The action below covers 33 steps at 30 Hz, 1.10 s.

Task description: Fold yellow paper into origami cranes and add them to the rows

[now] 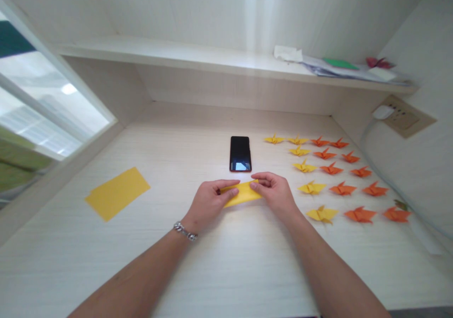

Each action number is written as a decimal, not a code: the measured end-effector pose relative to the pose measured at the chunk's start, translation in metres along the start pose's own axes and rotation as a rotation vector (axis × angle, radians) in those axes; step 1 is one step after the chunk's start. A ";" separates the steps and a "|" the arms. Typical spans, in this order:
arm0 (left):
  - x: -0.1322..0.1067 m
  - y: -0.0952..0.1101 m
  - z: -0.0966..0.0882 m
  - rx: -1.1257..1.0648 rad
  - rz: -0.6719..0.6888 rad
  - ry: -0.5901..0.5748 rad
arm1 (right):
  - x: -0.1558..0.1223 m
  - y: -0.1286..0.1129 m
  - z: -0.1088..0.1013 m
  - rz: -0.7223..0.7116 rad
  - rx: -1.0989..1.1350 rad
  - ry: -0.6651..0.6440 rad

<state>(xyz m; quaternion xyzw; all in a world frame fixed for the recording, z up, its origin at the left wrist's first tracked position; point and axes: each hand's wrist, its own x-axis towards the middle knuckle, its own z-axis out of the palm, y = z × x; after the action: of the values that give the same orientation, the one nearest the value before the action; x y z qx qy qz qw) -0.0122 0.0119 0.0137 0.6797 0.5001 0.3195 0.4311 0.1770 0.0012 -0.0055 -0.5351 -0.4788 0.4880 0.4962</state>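
Note:
A folded piece of yellow paper (243,194) is held between my two hands at the middle of the table. My left hand (212,197) pinches its left end, thumb in front and fingers behind. At the right end, my right hand (276,190) grips it the same way, with the thumb on the near face. Parts of the fingers are hidden behind the paper. Just beyond my hands lies a black phone (240,154), screen up.
Rows of folded paper cranes, yellow (312,188) and orange (342,188), stand on the right. Yellow paper sheets (118,193) lie on the left. A shelf (212,58) with papers (339,68) spans the back. A white cable (375,162) runs from the wall socket (405,116).

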 end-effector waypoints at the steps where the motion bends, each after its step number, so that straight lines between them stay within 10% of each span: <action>1: 0.000 0.000 0.000 -0.003 0.001 -0.001 | 0.000 0.000 0.000 0.001 -0.003 0.000; 33: 0.000 -0.004 0.000 -0.044 -0.002 -0.017 | -0.001 -0.001 0.001 0.063 0.041 -0.003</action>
<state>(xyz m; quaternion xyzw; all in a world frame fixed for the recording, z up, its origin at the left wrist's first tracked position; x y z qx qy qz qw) -0.0133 0.0127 0.0103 0.6722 0.4900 0.3240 0.4507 0.1761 0.0004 -0.0040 -0.5388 -0.4523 0.5141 0.4908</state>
